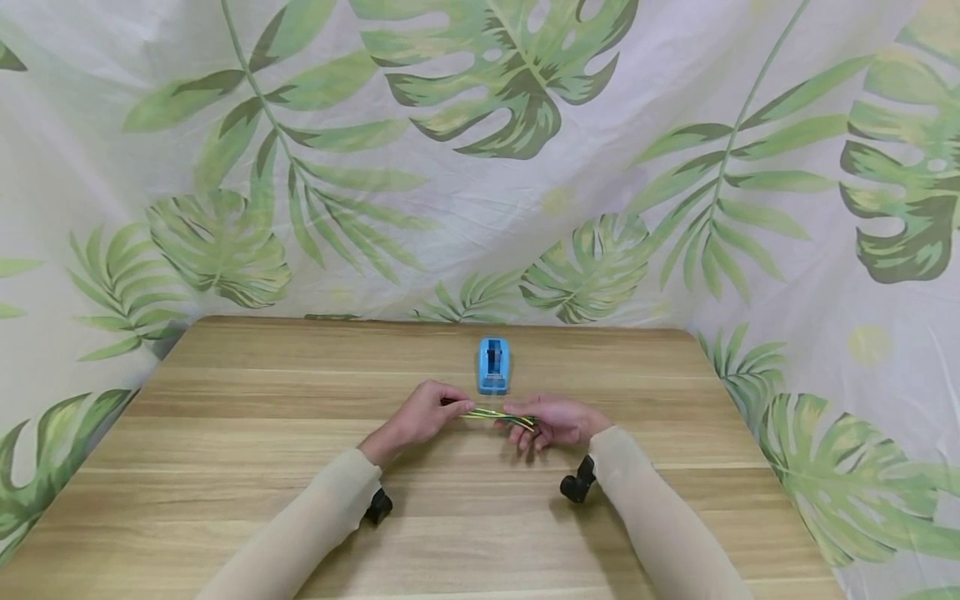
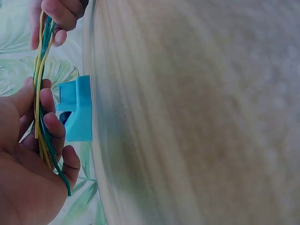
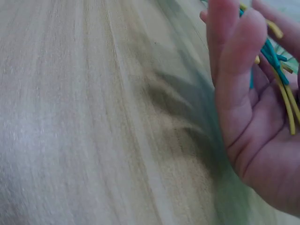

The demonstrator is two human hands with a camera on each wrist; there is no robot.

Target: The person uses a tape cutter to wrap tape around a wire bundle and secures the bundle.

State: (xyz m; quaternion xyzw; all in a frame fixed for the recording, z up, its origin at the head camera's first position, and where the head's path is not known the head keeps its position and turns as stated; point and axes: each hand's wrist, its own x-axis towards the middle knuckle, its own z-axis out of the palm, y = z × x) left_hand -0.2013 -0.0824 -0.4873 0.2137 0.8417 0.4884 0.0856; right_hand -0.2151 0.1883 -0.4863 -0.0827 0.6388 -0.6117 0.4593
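Note:
A thin bundle of yellow and green wires (image 1: pixel 487 414) is held level above the table, just in front of a blue tape dispenser (image 1: pixel 492 367). My left hand (image 1: pixel 423 415) grips the bundle's left end between thumb and curled fingers. On the other side, my right hand (image 1: pixel 557 422) pinches it near its right end, with the lower fingers spread loosely. Seen from the left wrist, loose ends of the wires (image 2: pixel 39 108) cross the left palm. In the right wrist view, several wire tips (image 3: pixel 287 96) stick out over the right palm. Whether tape is on the bundle, I cannot tell.
The wood-grain table (image 1: pixel 225 467) has rounded far corners. Behind it hangs a pale cloth (image 1: pixel 465 217) printed with green leaves. Each wrist carries a black camera mount (image 1: pixel 576 485) close to the tabletop. The dispenser stands upright near the far edge.

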